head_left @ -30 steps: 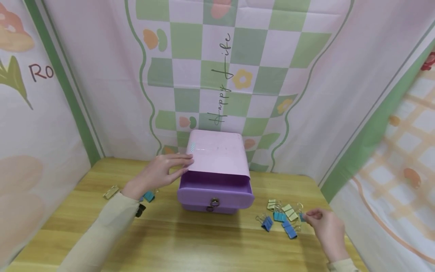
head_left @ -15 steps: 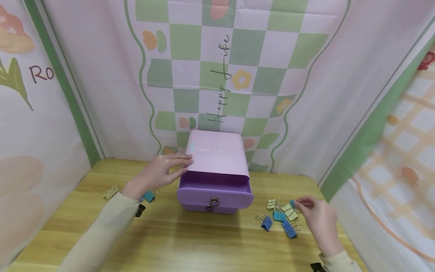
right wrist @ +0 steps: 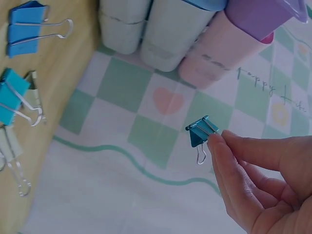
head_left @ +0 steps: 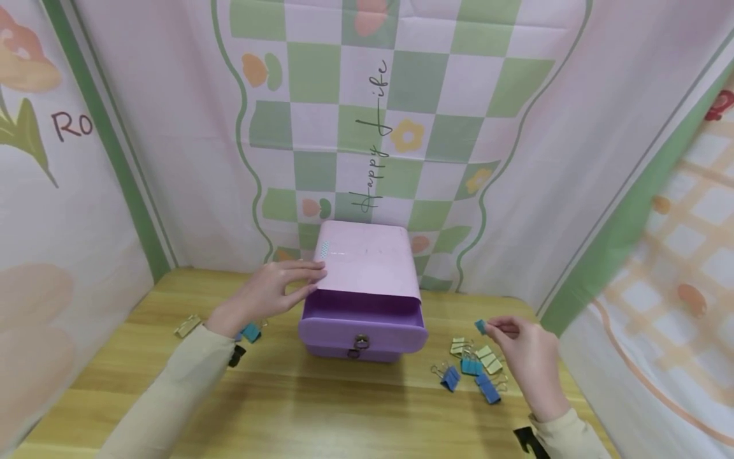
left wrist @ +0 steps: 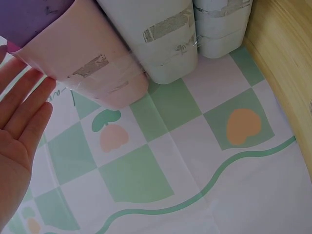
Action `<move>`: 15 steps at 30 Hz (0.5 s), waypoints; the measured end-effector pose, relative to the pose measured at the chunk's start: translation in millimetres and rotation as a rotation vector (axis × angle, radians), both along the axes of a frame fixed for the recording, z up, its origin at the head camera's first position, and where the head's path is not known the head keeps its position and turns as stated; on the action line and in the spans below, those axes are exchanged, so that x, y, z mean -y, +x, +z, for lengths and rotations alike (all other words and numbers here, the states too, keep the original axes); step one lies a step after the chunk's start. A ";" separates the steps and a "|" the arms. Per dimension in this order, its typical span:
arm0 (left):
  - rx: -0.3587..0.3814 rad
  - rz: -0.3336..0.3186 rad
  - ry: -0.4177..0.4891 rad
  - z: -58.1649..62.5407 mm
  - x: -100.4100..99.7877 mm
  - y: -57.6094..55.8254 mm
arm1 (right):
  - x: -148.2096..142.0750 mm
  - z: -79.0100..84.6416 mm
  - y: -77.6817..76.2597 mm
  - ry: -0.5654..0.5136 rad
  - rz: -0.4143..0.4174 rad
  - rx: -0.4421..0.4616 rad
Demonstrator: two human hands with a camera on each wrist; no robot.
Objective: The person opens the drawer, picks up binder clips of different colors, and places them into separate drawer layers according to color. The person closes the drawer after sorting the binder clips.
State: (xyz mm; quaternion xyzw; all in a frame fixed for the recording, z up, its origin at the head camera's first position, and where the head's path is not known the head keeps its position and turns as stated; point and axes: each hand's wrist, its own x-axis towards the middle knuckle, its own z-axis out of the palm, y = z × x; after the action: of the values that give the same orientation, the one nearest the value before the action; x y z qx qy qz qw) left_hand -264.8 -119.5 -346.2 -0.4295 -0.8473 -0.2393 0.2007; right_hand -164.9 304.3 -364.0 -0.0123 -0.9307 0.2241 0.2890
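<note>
A teal binder clip (right wrist: 199, 131) is pinched between the thumb and fingers of my right hand (head_left: 529, 358), raised above the other clips right of the drawer unit. The drawer unit (head_left: 367, 261) has a pink top, and its upper purple drawer (head_left: 361, 333) is pulled out. My left hand (head_left: 265, 292) rests its straight fingertips on the unit's left top edge. In the left wrist view those fingers (left wrist: 36, 105) lie against the pink side. Below the right hand are a teal clip (head_left: 471, 366), blue clips (head_left: 489, 387) and pale yellow clips (head_left: 489, 359).
Left of the unit lie a yellow clip (head_left: 187, 325) and a teal clip (head_left: 251, 331), partly behind the left forearm. Everything stands on a wooden table (head_left: 321, 414). A printed curtain (head_left: 367, 127) hangs close behind the unit. White lower tiers (left wrist: 156, 39) show beneath the pink one.
My right hand has lifted the teal binder clip off the right-hand group and carried it up and left. The left hand has stayed on the drawer unit.
</note>
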 end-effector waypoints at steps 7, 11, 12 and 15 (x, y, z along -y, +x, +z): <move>0.010 -0.002 0.000 -0.4 -0.1 -0.6 | 10.1 11.4 -1.2 0.025 0.028 -0.011; 0.019 0.002 -0.003 0.1 -0.2 0.5 | 18.4 18.1 -0.5 0.055 0.071 -0.048; 0.018 0.002 -0.003 0.3 -0.3 0.8 | 20.5 20.0 -0.6 0.063 0.078 -0.058; 0.016 0.000 0.001 0.8 -0.5 0.9 | 27.2 25.5 -1.1 0.082 0.105 -0.079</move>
State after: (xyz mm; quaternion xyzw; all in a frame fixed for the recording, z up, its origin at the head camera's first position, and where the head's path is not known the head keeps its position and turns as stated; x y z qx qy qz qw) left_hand -264.0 -119.1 -345.4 -0.4274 -0.8489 -0.2430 0.1940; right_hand -166.0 277.1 -338.5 0.0572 -0.9263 0.2012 0.3134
